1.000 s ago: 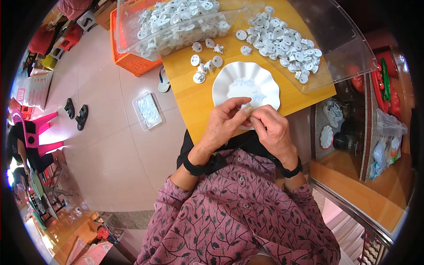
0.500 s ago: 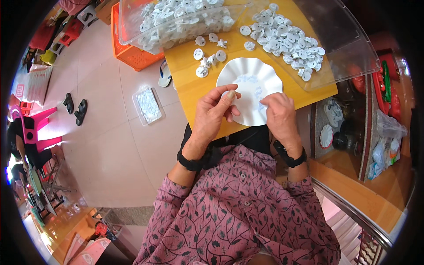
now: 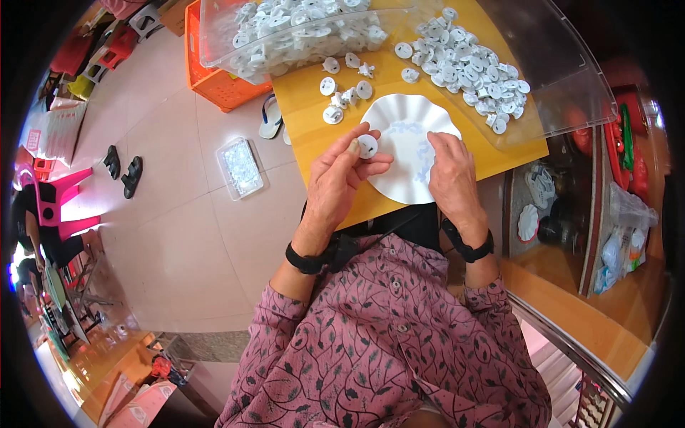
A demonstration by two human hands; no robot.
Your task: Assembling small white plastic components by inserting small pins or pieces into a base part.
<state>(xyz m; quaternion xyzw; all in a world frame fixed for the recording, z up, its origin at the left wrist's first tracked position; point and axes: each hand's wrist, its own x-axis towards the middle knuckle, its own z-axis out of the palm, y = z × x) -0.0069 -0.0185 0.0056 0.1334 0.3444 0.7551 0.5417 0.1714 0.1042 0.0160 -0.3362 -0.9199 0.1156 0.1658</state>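
Currently the left hand (image 3: 334, 178) is grasping a white disc (image 3: 367, 146), pinching it near the rim between thumb and fingers, with the flat face and its small dark mark turning up toward the head camera. That disc is sitting just above the left side of a white wavy-edged plate (image 3: 398, 184). The right hand (image 3: 455, 175) is hovering over or resting on the plate's right side, its fingers bunching together and pointing at the middle; whether it is pinching anything, I cannot tell. Small pale pieces (image 3: 422, 160) are lying in the plate, some near its upper part and some close to the right fingertips.

The plate is standing on a yellow bench (image 3: 305, 123), near the edge closest to the person. Several loose discs (image 3: 332, 115) are lying beyond it to the left, some of them touching. Farther back, a clear bin (image 3: 215, 51) is holding a large heap of similar white parts, and an orange crate (image 3: 222, 91) is showing beneath and beside it. To the right, another pile of white parts (image 3: 471, 71) is spreading inside a clear container (image 3: 574, 82).

On the floor (image 3: 178, 250) to the left, a clear box (image 3: 254, 188) is holding small pale bits, with a flip-flop (image 3: 271, 127) lying near it.
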